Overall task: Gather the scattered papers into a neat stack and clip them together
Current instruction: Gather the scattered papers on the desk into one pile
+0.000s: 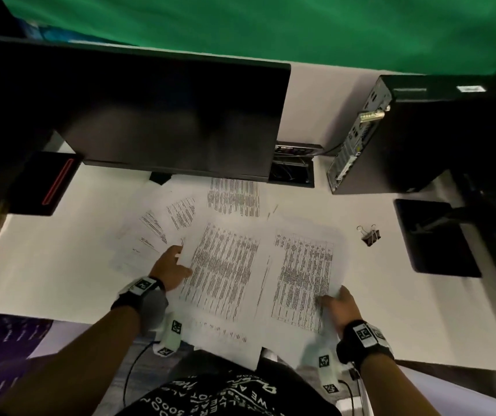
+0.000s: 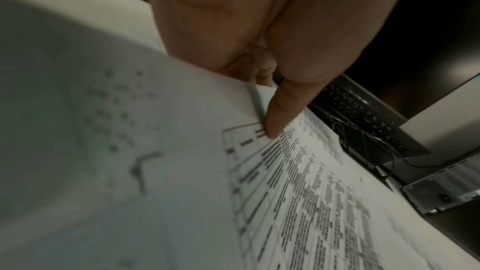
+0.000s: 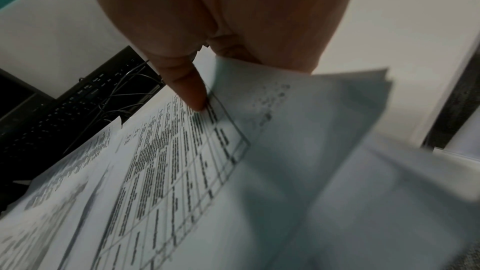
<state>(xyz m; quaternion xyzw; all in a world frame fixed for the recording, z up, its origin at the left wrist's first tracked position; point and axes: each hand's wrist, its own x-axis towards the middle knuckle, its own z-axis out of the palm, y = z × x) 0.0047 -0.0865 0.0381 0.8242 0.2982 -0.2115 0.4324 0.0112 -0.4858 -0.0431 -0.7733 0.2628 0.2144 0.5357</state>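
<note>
White printed papers (image 1: 225, 265) are pinched at opposite edges by the left hand (image 1: 170, 270) and right hand (image 1: 341, 307).

White printed papers (image 1: 225, 265) covered in dense tables lie overlapped and fanned across the white desk, two sheets uppermost side by side, their near edges past the desk's front edge. A black binder clip (image 1: 369, 235) rests on the desk, apart to their right.

A printed sheet (image 3: 182, 161) is pinched at its edge by the right hand (image 3: 221, 17). A keyboard (image 3: 64, 110) is seen beyond the sheet.
</note>
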